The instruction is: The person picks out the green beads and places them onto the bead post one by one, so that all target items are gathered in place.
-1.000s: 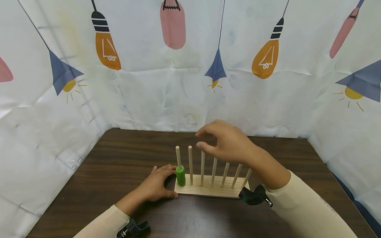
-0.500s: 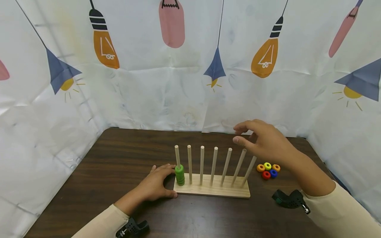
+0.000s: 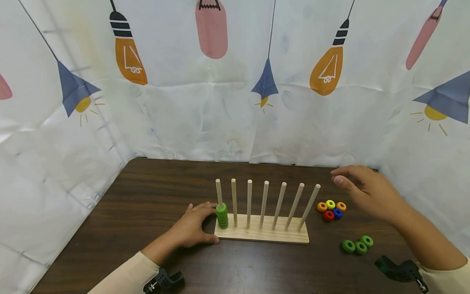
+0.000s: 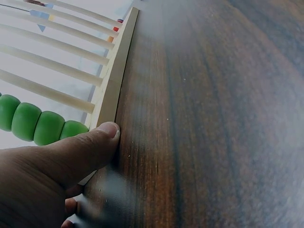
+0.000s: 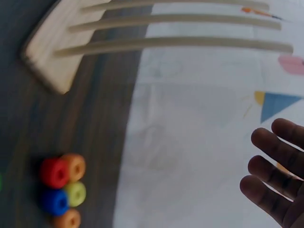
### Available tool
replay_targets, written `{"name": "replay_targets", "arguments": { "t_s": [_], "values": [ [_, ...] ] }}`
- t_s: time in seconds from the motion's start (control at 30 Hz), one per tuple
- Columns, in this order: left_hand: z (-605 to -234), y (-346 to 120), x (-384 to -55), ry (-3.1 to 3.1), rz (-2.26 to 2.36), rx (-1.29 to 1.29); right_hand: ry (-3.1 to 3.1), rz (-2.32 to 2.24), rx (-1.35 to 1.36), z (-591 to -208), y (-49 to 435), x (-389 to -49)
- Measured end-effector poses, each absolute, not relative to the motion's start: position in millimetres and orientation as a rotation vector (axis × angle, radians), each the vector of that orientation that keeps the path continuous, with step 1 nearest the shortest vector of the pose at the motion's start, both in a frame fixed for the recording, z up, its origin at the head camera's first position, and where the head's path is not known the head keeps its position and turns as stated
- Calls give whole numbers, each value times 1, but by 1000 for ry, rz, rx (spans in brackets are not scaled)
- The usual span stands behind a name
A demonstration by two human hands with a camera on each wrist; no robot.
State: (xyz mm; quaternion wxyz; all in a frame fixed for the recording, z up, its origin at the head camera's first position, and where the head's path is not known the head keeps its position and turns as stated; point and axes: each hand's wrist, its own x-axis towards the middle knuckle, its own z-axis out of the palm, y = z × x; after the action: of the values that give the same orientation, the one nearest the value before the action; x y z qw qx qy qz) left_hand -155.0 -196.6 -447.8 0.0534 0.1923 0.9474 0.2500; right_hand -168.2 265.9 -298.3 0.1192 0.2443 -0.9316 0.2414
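A pale wooden peg board (image 3: 262,234) stands on the table with several upright pegs. Its leftmost peg carries a stack of green beads (image 3: 222,215), seen close up in the left wrist view as rounded green beads (image 4: 47,128). My left hand (image 3: 194,226) holds the board's left end, with the thumb (image 4: 102,137) on the front edge and the fingers behind. My right hand (image 3: 367,194) hovers above the table's right side, holding nothing; in the right wrist view its fingers (image 5: 275,185) are spread. Three green beads (image 3: 360,247) lie on the table below it.
A cluster of loose beads lies right of the board: red (image 3: 328,215), blue (image 3: 338,213), yellow (image 3: 330,204) and two orange ones (image 3: 321,207). The dark wooden table (image 3: 165,179) meets a white printed cloth (image 3: 183,122) behind and at the sides.
My right hand has moved from above the pegs to the right, past the bead cluster. The loose beads have come into sight. My left hand stays at the board's left end.
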Motion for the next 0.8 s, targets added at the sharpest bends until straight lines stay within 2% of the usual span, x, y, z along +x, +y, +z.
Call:
{"name": "replay_targets", "arguments": {
  "t_s": [0.43, 0.8],
  "values": [
    [-448, -197, -155, 2877, 772, 576, -2984, 638, 483, -351, 313, -147],
    [-450, -197, -156, 2874, 774, 591, -3019, 615, 577, -400, 324, -133]
  ]
}}
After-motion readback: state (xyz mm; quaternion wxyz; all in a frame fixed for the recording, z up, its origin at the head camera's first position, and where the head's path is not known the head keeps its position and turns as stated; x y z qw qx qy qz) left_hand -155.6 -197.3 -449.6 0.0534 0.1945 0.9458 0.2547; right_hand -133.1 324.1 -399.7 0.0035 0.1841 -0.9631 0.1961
